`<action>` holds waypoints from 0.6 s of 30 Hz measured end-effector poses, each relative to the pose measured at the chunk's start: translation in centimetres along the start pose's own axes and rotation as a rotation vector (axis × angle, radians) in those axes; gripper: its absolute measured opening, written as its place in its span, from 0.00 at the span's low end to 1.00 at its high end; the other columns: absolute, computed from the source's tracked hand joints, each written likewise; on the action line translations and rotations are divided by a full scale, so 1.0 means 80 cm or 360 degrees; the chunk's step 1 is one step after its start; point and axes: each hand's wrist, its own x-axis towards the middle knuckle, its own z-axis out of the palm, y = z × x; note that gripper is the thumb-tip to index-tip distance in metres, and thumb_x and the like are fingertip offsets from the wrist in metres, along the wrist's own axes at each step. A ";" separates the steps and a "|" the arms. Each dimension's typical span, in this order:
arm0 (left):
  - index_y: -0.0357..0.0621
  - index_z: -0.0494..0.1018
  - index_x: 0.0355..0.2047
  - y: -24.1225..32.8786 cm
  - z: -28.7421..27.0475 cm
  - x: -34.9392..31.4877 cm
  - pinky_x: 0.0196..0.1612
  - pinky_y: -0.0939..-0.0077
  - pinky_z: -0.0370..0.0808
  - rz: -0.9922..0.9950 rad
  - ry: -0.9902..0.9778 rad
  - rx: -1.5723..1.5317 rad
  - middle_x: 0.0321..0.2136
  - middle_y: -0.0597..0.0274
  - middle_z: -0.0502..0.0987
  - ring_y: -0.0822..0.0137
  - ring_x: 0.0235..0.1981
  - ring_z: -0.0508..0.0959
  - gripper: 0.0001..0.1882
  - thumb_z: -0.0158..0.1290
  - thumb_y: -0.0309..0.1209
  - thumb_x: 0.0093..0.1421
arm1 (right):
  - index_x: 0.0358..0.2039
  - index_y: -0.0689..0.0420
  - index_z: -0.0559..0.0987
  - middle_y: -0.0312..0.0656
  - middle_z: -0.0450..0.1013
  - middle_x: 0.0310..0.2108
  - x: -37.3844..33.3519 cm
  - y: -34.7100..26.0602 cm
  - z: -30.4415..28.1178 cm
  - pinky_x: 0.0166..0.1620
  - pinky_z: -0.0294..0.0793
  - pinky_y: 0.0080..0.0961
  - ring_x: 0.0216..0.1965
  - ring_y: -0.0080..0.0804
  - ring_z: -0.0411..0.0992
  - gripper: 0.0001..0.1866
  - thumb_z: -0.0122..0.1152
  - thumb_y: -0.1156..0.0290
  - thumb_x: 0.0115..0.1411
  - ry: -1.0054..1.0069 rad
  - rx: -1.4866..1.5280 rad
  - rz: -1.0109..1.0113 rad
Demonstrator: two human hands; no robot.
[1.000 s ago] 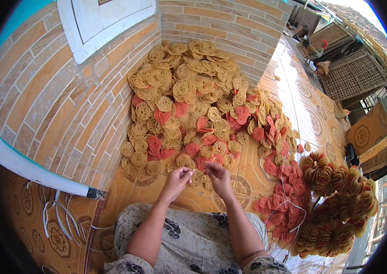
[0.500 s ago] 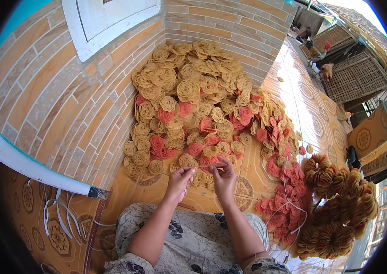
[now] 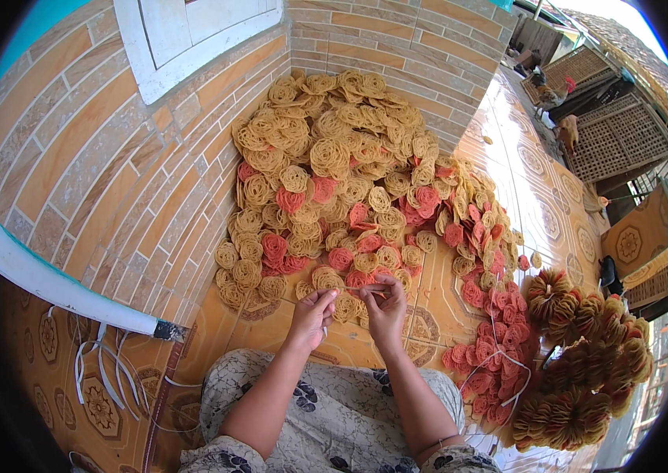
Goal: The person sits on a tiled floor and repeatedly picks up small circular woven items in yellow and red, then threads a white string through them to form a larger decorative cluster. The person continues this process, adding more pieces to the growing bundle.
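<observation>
My left hand [image 3: 314,314] is closed in a pinch above the tiled floor, thumb against forefinger. Beside it on the right, my right hand [image 3: 383,309] pinches too. A thin pale strip [image 3: 351,288] seems to run between the fingertips of both hands; a whitish end also shows under my left palm. Just beyond the hands lies a big heap of tan lacy coiled discs [image 3: 330,158], like raw noodle crackers, with pink discs [image 3: 275,247] mixed in. None of these discs is in my hands.
Pink discs [image 3: 499,347] with a white strip [image 3: 517,361] over them lie at right, beside bundled discs [image 3: 586,355]. White strips [image 3: 101,363] hang at lower left by the wall edge [image 3: 58,276]. Woven cages [image 3: 621,138] and a chicken [image 3: 567,132] are at far right.
Both hands stay close together in the same pinch, with only slight finger movement. The view has shifted a little, so the heap appears slightly farther right.
</observation>
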 end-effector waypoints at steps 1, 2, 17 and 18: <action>0.44 0.75 0.35 0.000 0.000 0.000 0.16 0.90 0.52 -0.0008 0.0009 0.0004 0.19 0.76 0.69 0.86 0.14 0.58 0.04 0.55 0.30 0.61 | 0.47 0.63 0.66 0.44 0.73 0.34 0.000 0.000 0.000 0.44 0.75 0.23 0.40 0.33 0.77 0.17 0.56 0.85 0.58 -0.0019 0.0026 0.0015; 0.44 0.75 0.35 0.001 -0.001 0.000 0.16 0.90 0.52 -0.0010 -0.0006 -0.0002 0.19 0.76 0.69 0.86 0.15 0.59 0.05 0.55 0.30 0.61 | 0.46 0.63 0.66 0.43 0.73 0.34 -0.001 0.000 0.000 0.44 0.74 0.22 0.41 0.32 0.77 0.16 0.56 0.85 0.58 -0.0042 0.0095 0.0048; 0.45 0.75 0.36 0.002 -0.003 0.000 0.18 0.89 0.54 -0.0042 0.0045 -0.0003 0.20 0.76 0.70 0.85 0.16 0.61 0.06 0.56 0.32 0.60 | 0.44 0.64 0.67 0.45 0.75 0.36 -0.002 0.004 0.000 0.43 0.74 0.22 0.41 0.31 0.77 0.14 0.56 0.84 0.59 -0.0094 -0.0147 -0.0033; 0.45 0.75 0.36 0.001 -0.003 0.001 0.18 0.89 0.54 -0.0044 0.0049 -0.0001 0.20 0.76 0.70 0.85 0.16 0.61 0.06 0.56 0.32 0.60 | 0.44 0.64 0.67 0.45 0.75 0.36 -0.002 0.004 0.000 0.43 0.74 0.22 0.41 0.32 0.77 0.14 0.56 0.84 0.59 -0.0097 -0.0172 -0.0071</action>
